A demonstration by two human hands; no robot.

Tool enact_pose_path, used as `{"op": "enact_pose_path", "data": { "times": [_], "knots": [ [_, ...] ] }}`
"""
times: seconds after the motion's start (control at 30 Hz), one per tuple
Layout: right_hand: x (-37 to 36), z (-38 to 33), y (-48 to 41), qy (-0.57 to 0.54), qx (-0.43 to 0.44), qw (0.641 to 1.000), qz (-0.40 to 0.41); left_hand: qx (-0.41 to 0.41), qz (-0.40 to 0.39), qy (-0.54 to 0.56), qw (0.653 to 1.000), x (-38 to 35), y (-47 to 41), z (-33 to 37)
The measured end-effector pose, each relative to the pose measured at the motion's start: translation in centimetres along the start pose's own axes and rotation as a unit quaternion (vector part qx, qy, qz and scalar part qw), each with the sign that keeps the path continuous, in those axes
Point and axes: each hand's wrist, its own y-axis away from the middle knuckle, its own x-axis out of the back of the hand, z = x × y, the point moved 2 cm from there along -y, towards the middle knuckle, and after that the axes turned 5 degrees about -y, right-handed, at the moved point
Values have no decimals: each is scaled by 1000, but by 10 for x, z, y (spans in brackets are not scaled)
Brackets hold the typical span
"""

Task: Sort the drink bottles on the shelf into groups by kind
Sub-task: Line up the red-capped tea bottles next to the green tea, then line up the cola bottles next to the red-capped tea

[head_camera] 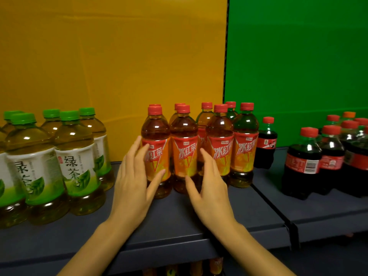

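Red-capped tea bottles [184, 148] stand just beyond left hand [135, 176] and right hand [211, 186] — fingers straight, gripping nothing.

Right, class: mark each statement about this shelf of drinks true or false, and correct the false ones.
1. The green tea bottles have green caps. True.
2. The left hand rests on a cola bottle. False: it touches the front-left iced tea bottle.
3. A lone cola bottle stands beside the iced tea bottles. True.
4. The backdrop behind the green tea is green. False: a yellow panel is behind it.
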Motion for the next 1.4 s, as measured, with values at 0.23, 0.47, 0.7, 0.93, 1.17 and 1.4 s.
{"op": "enact_pose_path", "data": {
  "times": [0.23,0.47,0.7,0.93,1.17,1.4],
  "knots": [
    [101,29,9,16,57,985,160,-154,-39,141,977,-8,-7,70],
    [188,103,0,100,-51,980,165,-85,-190,256,944,-70,-19,160],
    [186,126,-3,149,6,988,49,127,-234,296,917,-165,-62,217],
    [174,161,-19,-13,-117,990,-78,357,-257,379,814,-200,-82,224],
    [177,188,-44,-100,-196,973,-75,385,-258,366,807,-231,-85,226],
    [178,212,-60,-120,-244,962,-32,346,-215,301,862,-253,-92,225]
  ]
}}
